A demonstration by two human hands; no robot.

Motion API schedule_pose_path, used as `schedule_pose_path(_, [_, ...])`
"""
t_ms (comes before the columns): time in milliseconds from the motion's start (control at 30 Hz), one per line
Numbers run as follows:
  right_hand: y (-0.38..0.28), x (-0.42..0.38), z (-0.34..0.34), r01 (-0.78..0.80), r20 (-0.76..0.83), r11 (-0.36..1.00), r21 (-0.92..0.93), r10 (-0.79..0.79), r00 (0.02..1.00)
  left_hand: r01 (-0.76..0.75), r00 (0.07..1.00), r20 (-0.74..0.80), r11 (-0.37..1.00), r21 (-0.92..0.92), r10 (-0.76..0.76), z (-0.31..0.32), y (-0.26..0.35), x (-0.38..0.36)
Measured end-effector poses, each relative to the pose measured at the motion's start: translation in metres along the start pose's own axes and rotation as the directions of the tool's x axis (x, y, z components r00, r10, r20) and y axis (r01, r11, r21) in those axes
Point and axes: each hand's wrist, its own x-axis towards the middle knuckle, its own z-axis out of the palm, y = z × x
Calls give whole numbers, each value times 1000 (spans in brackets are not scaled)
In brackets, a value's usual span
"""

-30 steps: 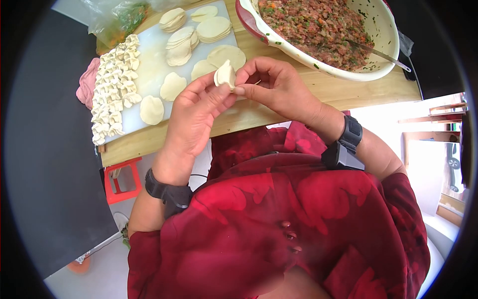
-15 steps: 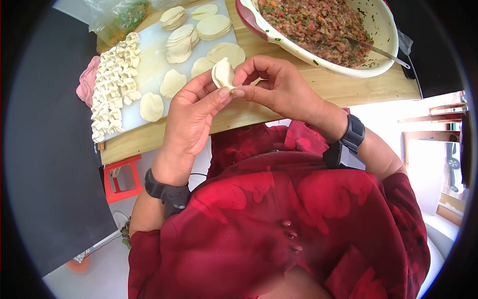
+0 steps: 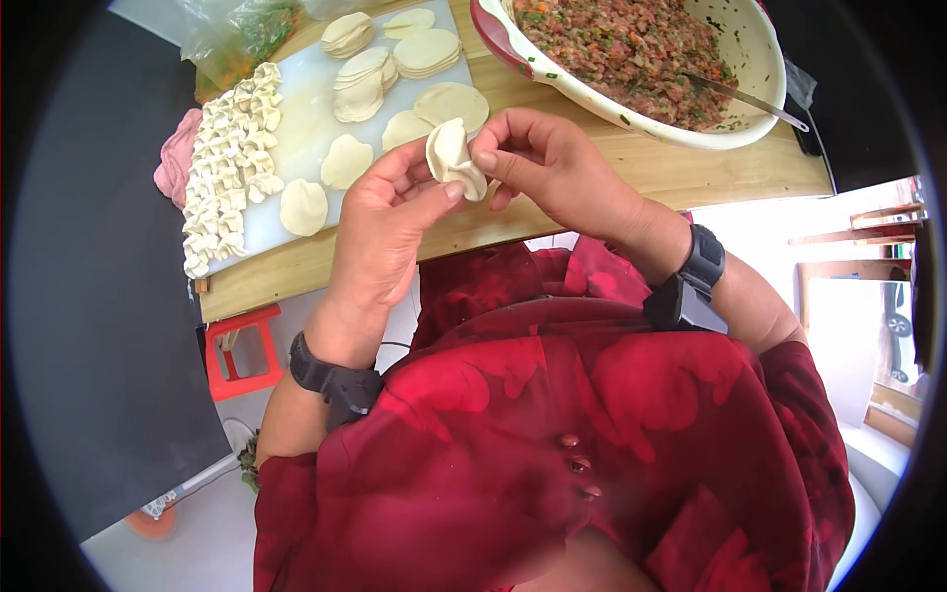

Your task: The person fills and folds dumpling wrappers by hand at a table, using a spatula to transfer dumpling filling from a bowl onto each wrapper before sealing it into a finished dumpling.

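A folded dumpling (image 3: 451,163) with a pleated, wavy edge is held up over the table's near edge. My left hand (image 3: 390,212) is closed on it, thumb at its lower front and fingers behind. My right hand (image 3: 552,168) has its thumb and bent forefinger together at the dumpling's upper right edge; its other fingers curl below. Just behind my hands, round dough wrappers (image 3: 451,105) lie on a white board (image 3: 296,109). Two single wrappers, one a flat disc (image 3: 303,207), lie near my left hand.
Rows of finished dumplings (image 3: 232,168) cover the board's left end, beside a pink cloth (image 3: 176,163). Stacked wrappers (image 3: 426,52) sit at the back. A big bowl (image 3: 725,138) of meat filling (image 3: 621,59) with a spoon (image 3: 750,101) stands back right. A plastic bag (image 3: 222,39) lies back left.
The dumpling has turned, and its pleated lower edge now shows between my hands. My right thumb and forefinger have moved up from its bottom corner to its right side.
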Motion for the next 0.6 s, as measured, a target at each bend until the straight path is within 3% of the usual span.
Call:
schedule_pose_path(233, [0,-2,4,-14,-18,998,67,15,1000,59,998,-5,981,-186,-61,-4,-3,0])
schedule_pose_path(300, [5,-4,8,177,26,929,-326,-178,984,98,994,-32,986,-132,-103,-3,-5,0])
schedule_pose_path(333, [6,-4,7,177,25,929,-326,-179,984,98,994,-30,986,-132,-103,-3,-5,-1])
schedule_pose_path(400, [8,-1,4,-24,-74,972,-235,7,997,60,997,-47,995,-75,-63,-4,-4,-2])
schedule_pose_path(433, [8,0,1,-24,-73,972,-236,6,997,59,997,-48,995,-75,-62,-6,-3,-3])
schedule_pose_path(500, [8,1,-4,-47,-152,998,42,53,987,44,995,-86,998,-40,-48,-13,2,-6])
schedule_pose_path(533, [8,1,-4,-46,-149,998,40,52,987,42,995,-88,998,-41,-45,-18,3,-8])
schedule_pose_path(600, [9,1,-4,-102,-221,956,275,166,961,96,994,-45,991,-94,-100,-28,1,-12])
